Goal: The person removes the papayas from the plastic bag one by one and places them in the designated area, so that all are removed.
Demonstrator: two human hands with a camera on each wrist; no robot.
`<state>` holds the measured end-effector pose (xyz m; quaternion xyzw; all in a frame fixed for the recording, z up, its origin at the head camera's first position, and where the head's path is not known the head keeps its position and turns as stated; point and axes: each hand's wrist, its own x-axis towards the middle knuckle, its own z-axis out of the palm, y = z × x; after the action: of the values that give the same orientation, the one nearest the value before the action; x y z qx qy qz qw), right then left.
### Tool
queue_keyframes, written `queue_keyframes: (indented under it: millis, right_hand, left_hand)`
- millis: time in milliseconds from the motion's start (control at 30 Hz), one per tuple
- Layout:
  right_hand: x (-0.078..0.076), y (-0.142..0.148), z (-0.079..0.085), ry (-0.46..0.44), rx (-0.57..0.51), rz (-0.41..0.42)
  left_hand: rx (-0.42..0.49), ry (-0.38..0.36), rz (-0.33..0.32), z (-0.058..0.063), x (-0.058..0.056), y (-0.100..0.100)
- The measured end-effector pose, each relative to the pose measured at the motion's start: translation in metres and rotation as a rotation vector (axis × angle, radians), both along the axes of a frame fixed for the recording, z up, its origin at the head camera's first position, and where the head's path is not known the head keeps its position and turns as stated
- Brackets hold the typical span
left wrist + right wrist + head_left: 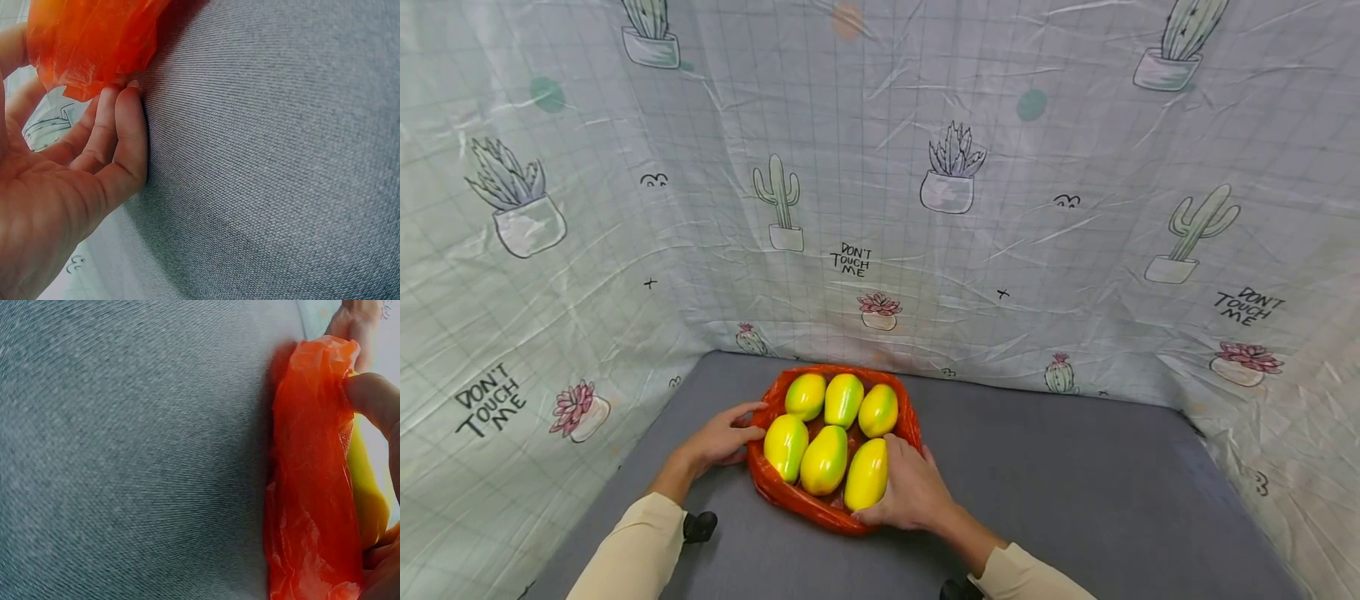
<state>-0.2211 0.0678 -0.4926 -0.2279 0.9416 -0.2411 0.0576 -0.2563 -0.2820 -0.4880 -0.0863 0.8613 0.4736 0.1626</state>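
Note:
An orange-red plastic bag lies with its rim rolled down on the grey surface. Inside are several glossy yellow-green mangoes, in two rough rows. My left hand holds the left side of the bag; in the left wrist view its fingertips touch the thin plastic. At the bag's front right corner, my right hand spans the nearest mango, thumb by the rim and fingers over its far end. The right wrist view shows that yellow mango behind the bag's side. The palm side of the right hand is partly hidden.
A grey fabric-covered tabletop extends around the bag. Pale curtains printed with potted cacti enclose it at the back and sides. A small black object sits at the left sleeve cuff, another near the right cuff.

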Motion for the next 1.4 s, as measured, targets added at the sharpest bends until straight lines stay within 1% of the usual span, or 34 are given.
queue_keyframes:
  millis: [100, 333, 500, 600, 733, 867, 1000, 1233, 1400]
  right_hand:
    - [-0.001, 0.001, 0.002, 0.012, -0.018, 0.023]
    - [-0.002, 0.007, 0.009, 0.015, -0.102, 0.091]
    - [-0.003, 0.012, 0.019, 0.018, -0.112, 0.076]
    - [-0.002, 0.015, 0.025, -0.005, -0.134, 0.065]
    - [-0.003, 0.019, 0.031, -0.007, -0.172, 0.062]
    - [-0.006, 0.023, 0.034, 0.008, -0.216, 0.084]
    - [-0.009, 0.028, 0.038, 0.006, -0.250, 0.110]
    - [-0.018, 0.036, 0.043, 0.025, -0.275, 0.132]
    - [-0.020, 0.041, 0.048, 0.005, -0.311, 0.148]
  left_hand:
    - [-0.007, -0.002, 0.005, 0.000, 0.001, 0.001]
    - [-0.002, 0.004, 0.010, -0.002, 0.002, 0.002]
    - [0.005, 0.009, 0.007, -0.002, 0.002, 0.002]
    - [0.007, 0.004, 0.002, -0.002, 0.002, 0.001]
    - [0.006, 0.007, -0.001, -0.003, 0.002, 0.001]
    - [0.008, 0.011, -0.001, -0.003, 0.002, 0.000]
    - [0.004, 0.008, 0.003, -0.001, 0.002, -0.002]
    - [0.011, 0.020, -0.006, 0.003, 0.003, -0.003]
    - [0.018, 0.006, -0.004, 0.002, 0.002, 0.000]
